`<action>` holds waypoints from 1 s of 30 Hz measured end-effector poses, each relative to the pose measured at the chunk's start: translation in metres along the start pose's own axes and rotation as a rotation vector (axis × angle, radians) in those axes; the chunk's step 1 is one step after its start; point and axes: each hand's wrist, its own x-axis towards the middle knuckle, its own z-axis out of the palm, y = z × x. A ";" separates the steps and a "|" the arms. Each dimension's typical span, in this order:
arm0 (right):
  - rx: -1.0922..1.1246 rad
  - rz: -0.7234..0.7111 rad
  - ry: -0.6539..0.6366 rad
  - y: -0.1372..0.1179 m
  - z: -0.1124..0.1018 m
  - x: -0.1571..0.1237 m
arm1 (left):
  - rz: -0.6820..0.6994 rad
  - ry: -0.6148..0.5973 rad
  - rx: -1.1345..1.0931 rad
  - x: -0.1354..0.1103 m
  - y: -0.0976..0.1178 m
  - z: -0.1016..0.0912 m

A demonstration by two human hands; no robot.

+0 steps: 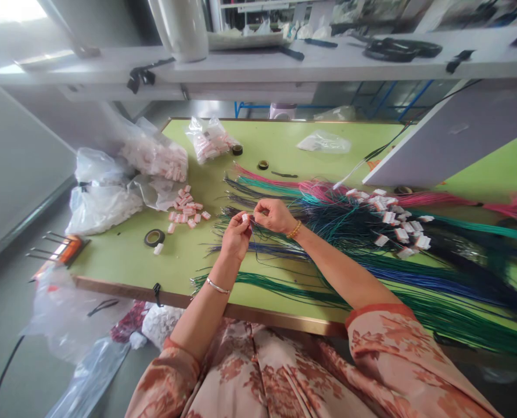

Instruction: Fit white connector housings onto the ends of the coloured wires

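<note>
Clamping a white connector (246,217), left fingers (238,225) partly hiding it; right fingers (265,212) together beside it, anything pinched there indistinct.

The single view looks from the person's head, facing forward and down across the bench (123,255) at close range; left grip (236,235) and right grip (276,216) sit mid-frame, shelf (258,71) at twelve o'clock, patterned top (284,368) at six.
</note>
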 end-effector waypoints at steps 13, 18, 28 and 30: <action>-0.075 -0.067 -0.064 0.002 0.008 -0.003 | 0.037 0.108 0.039 0.002 -0.008 -0.001; -0.092 -0.073 -0.100 0.003 0.008 -0.002 | 0.046 0.105 0.047 0.006 -0.002 -0.004; -0.065 -0.028 -0.179 0.007 0.006 0.005 | 0.023 0.128 0.110 -0.001 -0.004 -0.002; -0.046 -0.002 -0.124 0.017 -0.008 0.027 | 0.038 0.128 0.095 -0.001 -0.003 -0.002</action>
